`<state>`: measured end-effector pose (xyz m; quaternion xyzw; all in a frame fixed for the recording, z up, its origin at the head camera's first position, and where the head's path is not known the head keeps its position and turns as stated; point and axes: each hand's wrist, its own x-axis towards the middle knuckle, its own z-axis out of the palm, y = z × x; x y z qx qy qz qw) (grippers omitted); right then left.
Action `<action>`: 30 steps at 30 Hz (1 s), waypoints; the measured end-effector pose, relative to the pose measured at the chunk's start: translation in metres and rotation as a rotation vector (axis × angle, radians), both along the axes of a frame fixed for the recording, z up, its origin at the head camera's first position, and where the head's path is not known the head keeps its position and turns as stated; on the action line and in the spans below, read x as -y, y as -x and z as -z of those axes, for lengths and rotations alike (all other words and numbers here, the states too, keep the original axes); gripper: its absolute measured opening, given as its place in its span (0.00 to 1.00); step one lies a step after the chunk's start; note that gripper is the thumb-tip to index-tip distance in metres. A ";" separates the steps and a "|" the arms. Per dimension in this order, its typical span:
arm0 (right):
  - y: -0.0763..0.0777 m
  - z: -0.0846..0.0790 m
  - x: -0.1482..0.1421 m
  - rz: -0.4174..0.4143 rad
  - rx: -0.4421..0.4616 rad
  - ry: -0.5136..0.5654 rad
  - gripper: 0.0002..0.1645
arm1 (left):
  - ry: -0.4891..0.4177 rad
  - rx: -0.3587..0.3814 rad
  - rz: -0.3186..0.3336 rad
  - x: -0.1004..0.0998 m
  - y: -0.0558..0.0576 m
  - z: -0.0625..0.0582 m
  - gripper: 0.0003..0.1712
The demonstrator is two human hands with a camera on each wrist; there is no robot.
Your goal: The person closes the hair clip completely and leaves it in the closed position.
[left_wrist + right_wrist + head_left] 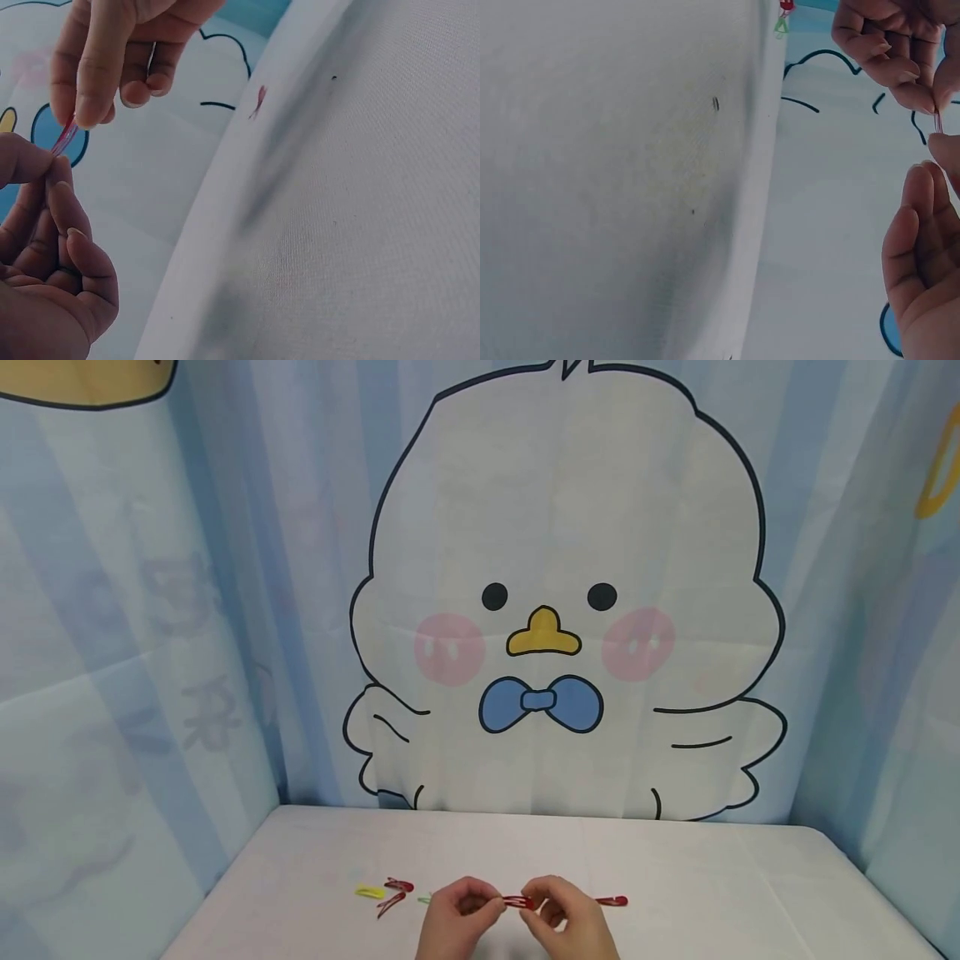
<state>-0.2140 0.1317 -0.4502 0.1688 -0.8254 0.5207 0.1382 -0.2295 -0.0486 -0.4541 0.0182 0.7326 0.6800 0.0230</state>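
Between my two hands is a red snap hair clip [518, 902], raised over the white table [697, 877]. My left hand [457, 920] pinches one end with thumb and forefinger. The other, rounder end lies between the thumb and fingers of my right hand [570, 918]. In the left wrist view the clip [64, 140] slants between both sets of fingertips. From the right wrist, only a thin strip of the clip [938, 122] shows. Another red hair clip [612, 902] lies just right of my right hand.
Left of my hands lie a yellow hair clip [370, 892], a red clip [399, 885] and a second red one [391, 904]. A green clip [424, 899] is partly hidden behind my left hand. A curtain [562, 527] with a cartoon bird hangs behind the table.
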 end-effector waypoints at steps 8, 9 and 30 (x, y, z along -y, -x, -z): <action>0.004 0.013 0.000 0.036 -0.294 -0.072 0.18 | 0.016 0.013 0.011 0.000 0.000 0.001 0.07; 0.004 0.014 -0.001 0.044 -0.314 -0.079 0.18 | 0.017 0.018 0.014 0.000 0.000 0.001 0.06; -0.002 0.005 -0.002 0.107 -0.279 -0.188 0.17 | -0.020 0.024 0.016 0.000 0.001 0.004 0.09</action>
